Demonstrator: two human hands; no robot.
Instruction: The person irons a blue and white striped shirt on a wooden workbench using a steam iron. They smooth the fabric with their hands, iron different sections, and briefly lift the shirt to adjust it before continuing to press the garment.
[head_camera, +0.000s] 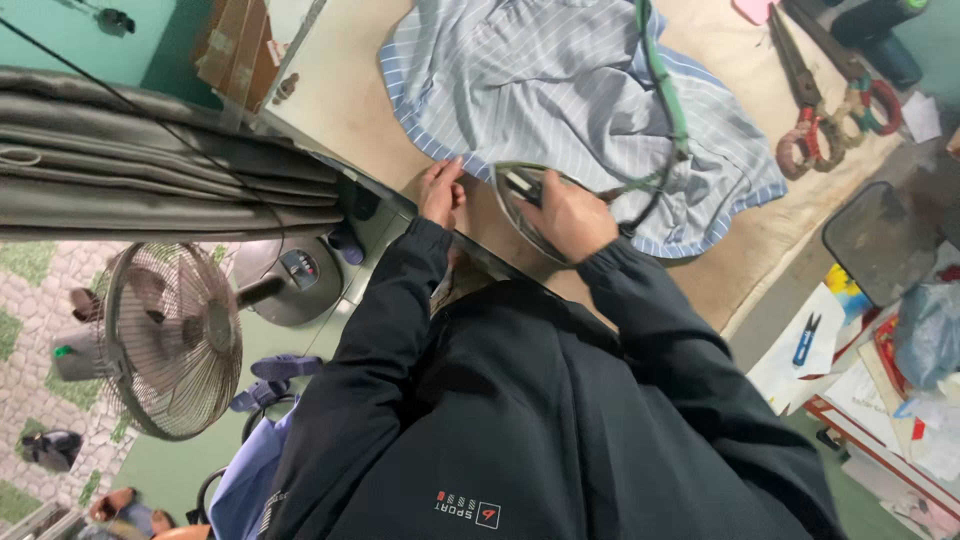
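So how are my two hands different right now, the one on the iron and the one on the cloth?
The right hand is closed around the iron handle; the left hand lies open, fingers flat at the edge of the striped blue cloth. The right grips a tool, the left only presses fabric. Both wear dark jacket sleeves.

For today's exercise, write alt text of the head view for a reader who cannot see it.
A person in a dark jacket grips an iron with the right hand while the left hand rests flat on the edge of a blue striped cloth spread over a padded table. Scissors lie nearby.
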